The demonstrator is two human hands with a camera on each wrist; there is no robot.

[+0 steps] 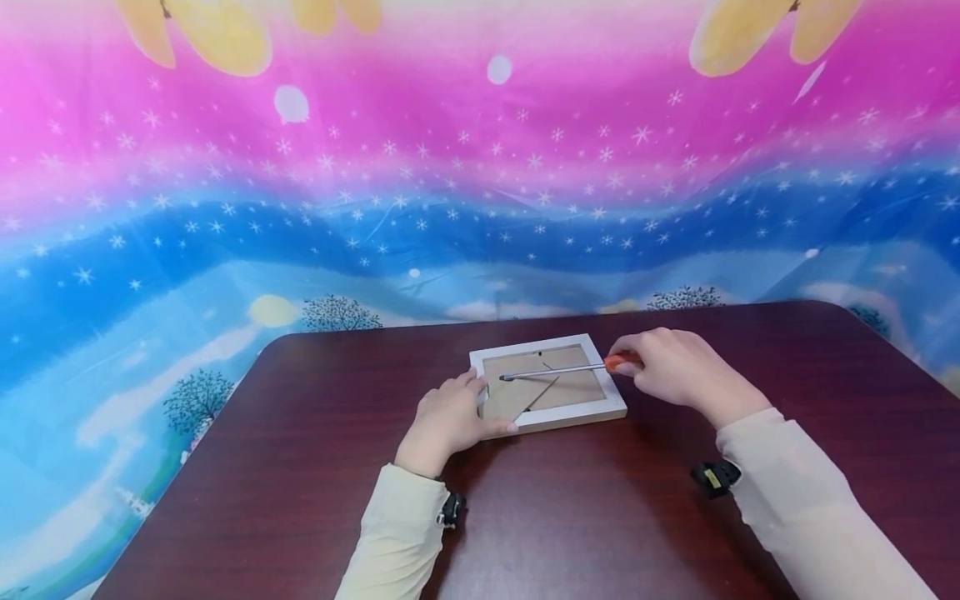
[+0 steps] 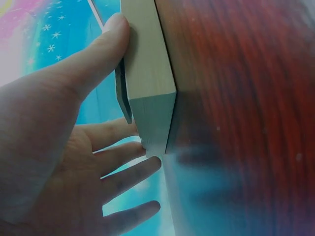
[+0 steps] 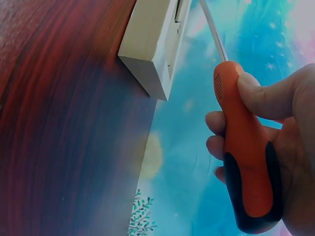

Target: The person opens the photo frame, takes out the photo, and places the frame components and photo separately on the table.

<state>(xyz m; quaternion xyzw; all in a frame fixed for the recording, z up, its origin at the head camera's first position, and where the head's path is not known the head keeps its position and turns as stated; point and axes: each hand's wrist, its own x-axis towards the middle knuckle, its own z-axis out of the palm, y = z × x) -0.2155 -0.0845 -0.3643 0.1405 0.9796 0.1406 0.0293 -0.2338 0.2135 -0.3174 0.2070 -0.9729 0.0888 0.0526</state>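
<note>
A pale picture frame (image 1: 577,412) lies face down on the table, its tan backing board (image 1: 581,383) upward. Around its left near corner, my left hand (image 1: 447,417) holds it, the thumb on the near edge and fingers at the left end. A thin dark-edged piece (image 2: 121,96) stands out from the frame beside the thumb in the left wrist view. My right hand (image 1: 678,367) grips the orange and black handle of a screwdriver (image 3: 248,162). The metal shaft runs leftward over the backing, its dark tip near the left part; contact cannot be told.
The dark red-brown wooden table (image 1: 315,467) has rounded far corners. Behind it hangs a pink and blue cloth (image 1: 480,208) with snowflakes and trees. Each wrist wears a small black device, the right one (image 1: 716,479) below the sleeve cuff.
</note>
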